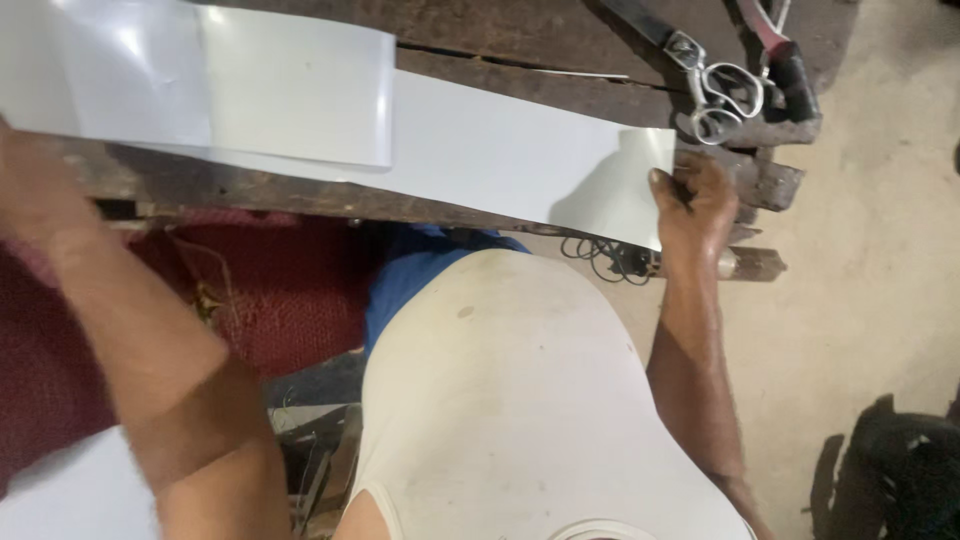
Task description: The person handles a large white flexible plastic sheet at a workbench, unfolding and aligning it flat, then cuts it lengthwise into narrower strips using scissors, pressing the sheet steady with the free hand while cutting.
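A long white sheet (500,150) of thin, glossy material is laid flat across a dark, worn wooden workbench (520,45), seen from above by a head camera. Its right end is pinched by the right hand (692,205), the fingers being closed on the sheet's corner where it overhangs the bench's near edge. A second, shorter white sheet (295,85) is laid on top of the first toward the left, and its surface is lit by glare. The left hand (25,185) is seen at the far left edge, blurred, beside the sheets; whether it is open or closed cannot be told. Metal shears (722,95) are lying on the bench just beyond the right hand, near a red-handled tool (770,30). A white sleeveless shirt (520,390) and a dark red cloth (270,280) are seen below the bench.
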Action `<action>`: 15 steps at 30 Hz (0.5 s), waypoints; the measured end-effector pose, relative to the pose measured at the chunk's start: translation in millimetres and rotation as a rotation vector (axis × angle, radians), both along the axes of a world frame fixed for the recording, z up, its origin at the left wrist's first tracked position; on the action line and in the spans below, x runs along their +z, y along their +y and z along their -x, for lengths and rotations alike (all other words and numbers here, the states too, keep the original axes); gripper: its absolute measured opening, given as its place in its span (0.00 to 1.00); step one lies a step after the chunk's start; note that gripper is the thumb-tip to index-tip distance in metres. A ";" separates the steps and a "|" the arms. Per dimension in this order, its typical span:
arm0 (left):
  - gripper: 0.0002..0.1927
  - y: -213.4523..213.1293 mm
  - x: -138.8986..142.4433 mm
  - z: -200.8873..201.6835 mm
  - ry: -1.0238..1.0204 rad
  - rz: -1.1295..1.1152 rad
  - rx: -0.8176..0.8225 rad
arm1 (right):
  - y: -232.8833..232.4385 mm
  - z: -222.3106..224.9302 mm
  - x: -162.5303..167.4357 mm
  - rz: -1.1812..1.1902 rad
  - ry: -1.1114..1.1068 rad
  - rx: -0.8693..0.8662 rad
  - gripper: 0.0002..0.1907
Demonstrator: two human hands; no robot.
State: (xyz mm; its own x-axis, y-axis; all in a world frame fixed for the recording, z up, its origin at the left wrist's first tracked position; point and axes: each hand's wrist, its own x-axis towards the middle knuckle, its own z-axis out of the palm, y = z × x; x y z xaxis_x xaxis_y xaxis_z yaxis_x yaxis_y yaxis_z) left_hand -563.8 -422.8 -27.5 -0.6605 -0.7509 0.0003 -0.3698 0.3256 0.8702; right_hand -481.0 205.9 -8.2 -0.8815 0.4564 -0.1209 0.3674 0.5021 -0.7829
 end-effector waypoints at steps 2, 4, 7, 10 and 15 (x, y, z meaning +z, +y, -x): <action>0.10 -5.3 -3.6 2.8 0.167 0.068 -0.010 | -9.2 3.4 2.6 -0.017 -0.048 0.020 0.14; 0.11 -5.7 -7.4 3.4 0.405 0.176 -0.142 | -15.0 5.7 6.2 -0.036 -0.068 0.065 0.19; 0.10 -3.4 -9.3 1.8 0.479 0.109 -0.163 | -18.6 9.5 13.8 -0.078 -0.181 0.036 0.25; 0.11 -0.1 -6.1 -1.3 0.432 0.132 -0.095 | -18.3 12.4 26.9 -0.124 -0.260 0.038 0.30; 0.13 5.0 -2.0 -3.7 0.397 -0.138 -0.040 | -18.2 18.8 49.3 -0.058 -0.254 0.145 0.36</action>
State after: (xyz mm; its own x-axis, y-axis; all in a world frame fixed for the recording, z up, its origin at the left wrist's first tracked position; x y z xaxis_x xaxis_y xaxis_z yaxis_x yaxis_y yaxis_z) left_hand -560.1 -417.9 -29.5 -0.6580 -0.7355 0.1618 0.0133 0.2035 0.9790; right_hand -499.9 187.7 41.1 -0.8829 0.3407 -0.3231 0.4689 0.6047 -0.6438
